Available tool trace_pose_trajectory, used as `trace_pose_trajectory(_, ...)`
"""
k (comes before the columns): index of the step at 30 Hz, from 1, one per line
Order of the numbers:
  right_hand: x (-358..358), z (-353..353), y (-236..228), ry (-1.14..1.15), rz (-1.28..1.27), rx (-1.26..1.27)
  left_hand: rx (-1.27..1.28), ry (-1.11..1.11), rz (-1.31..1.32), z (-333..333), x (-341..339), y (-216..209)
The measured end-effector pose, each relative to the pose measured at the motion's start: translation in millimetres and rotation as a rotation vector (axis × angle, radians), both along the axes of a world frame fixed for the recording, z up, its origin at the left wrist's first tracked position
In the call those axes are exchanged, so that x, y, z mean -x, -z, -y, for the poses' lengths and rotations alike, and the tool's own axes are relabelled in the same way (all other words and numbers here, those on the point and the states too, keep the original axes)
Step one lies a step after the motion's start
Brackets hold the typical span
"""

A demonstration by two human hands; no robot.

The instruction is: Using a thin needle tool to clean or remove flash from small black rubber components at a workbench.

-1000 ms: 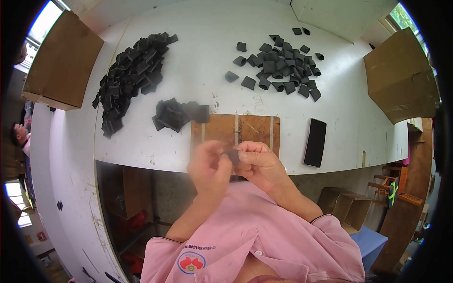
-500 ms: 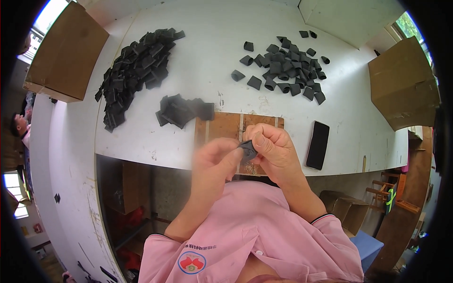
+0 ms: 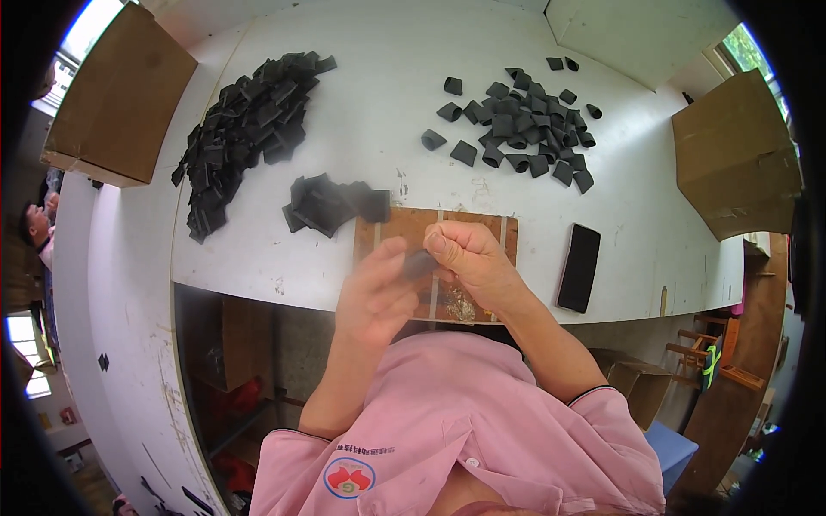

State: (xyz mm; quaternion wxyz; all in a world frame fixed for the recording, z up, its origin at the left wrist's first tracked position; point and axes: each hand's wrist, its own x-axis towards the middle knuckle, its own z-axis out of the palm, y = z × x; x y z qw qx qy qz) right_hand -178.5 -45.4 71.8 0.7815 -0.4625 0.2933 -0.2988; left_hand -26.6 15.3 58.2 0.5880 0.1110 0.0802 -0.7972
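A small dark grey fabric piece sits between my two hands over the brown board, smeared by motion. My right hand is closed, with thumb and fingers pinching the piece's right end. At the piece's left side is my left hand, its fingers too blurred to show whether they grip it. Beyond the left hand lies a small heap of flat dark grey pieces. Farther left a large pile of similar flat pieces spreads out. Far right is a cluster of short dark grey sleeves, several showing open ends.
The brown board lies at the white table's near edge. A black phone rests to its right. Cardboard boxes stand at the left and right. Another person is at the far left.
Both hands have shifted left with the dark grey piece. The left hand has lifted its fingers and is more blurred. The piles look the same.
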Motion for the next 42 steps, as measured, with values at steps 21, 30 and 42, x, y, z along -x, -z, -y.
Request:
trace_pose_trajectory(21, -3.5, -20.6, -19.5, 0.471, -0.445, 1.263, 0.522, -0.561, 1.431, 4.4, 20.4, -27.0)
trace_pose_trajectory(30, -6.2, -14.0, -30.7, 0.550, -0.519, 1.511, 0.223, -0.540, 0.845, -1.9, 16.1, -30.2)
trace_pose_trajectory(42, 0.6, -13.6, -2.2, 0.401, -0.301, 0.989, 0.226, -0.540, 1.128, -5.8, 20.5, -28.2)
